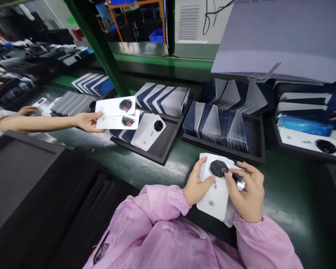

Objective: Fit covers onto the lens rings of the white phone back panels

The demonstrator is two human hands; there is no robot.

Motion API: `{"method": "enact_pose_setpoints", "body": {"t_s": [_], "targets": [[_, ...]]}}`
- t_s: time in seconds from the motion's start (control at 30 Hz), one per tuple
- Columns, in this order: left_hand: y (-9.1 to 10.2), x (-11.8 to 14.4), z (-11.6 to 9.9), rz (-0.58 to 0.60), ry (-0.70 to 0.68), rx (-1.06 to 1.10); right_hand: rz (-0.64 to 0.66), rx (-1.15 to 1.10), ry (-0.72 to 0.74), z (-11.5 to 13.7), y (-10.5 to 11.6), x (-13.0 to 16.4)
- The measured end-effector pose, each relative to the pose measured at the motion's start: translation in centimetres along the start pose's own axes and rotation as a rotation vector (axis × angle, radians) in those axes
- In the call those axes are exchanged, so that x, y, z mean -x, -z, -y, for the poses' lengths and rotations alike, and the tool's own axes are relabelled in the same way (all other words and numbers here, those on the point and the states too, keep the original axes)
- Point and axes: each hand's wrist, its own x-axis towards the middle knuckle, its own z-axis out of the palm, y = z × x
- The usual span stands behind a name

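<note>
Phone cover [216, 194] apparently gripped by both hands.

Pink work smock, bare hands

The person wears a pale pink smock with fine vertical stripes; its long sleeves end in gathered cuffs at the wrists. The left hand [195, 185] and right hand [248, 194] are bare, without gloves. A small dark clip or badge sits on the smock's front, lower left.

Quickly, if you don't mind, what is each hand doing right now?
Left hand: closed on the white phone cover.
Right hand: fingers on the same cover.
</note>
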Motion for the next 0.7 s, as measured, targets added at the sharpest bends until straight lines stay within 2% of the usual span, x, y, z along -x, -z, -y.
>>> {"method": "enact_pose_setpoints", "body": {"t_s": [0.17, 0.3, 0.4, 0.5, 0.6, 0.7], "targets": [[-0.1, 0.0, -0.6, -0.008, 0.049, 0.146, -0.072, -0.048, -0.097, 0.2, 0.4, -0.9], [0.1, 0.1, -1.0, -0.037, 0.029, 0.198, -0.048, -0.196, -0.136, 2.0, 0.9, -3.1], [0.3, 0.4, -1.7, -0.091, -0.032, 0.215, 0.094, -0.336, -0.209, 4.3, 0.9, -5.7], [0.6, 0.8, -2.5, -0.148, -0.099, 0.236, 0.271, -0.399, -0.262, 6.8, -0.1, -9.0], [0.7, 0.9, -2.6, -0.156, -0.115, 0.257, 0.454, -0.524, -0.3, 9.5, -2.6, -12.6], [0.6, 0.8, -2.2, -0.132, -0.101, 0.269, 0.68, -0.712, -0.421, 12.2, -6.8, -16.0]]}}
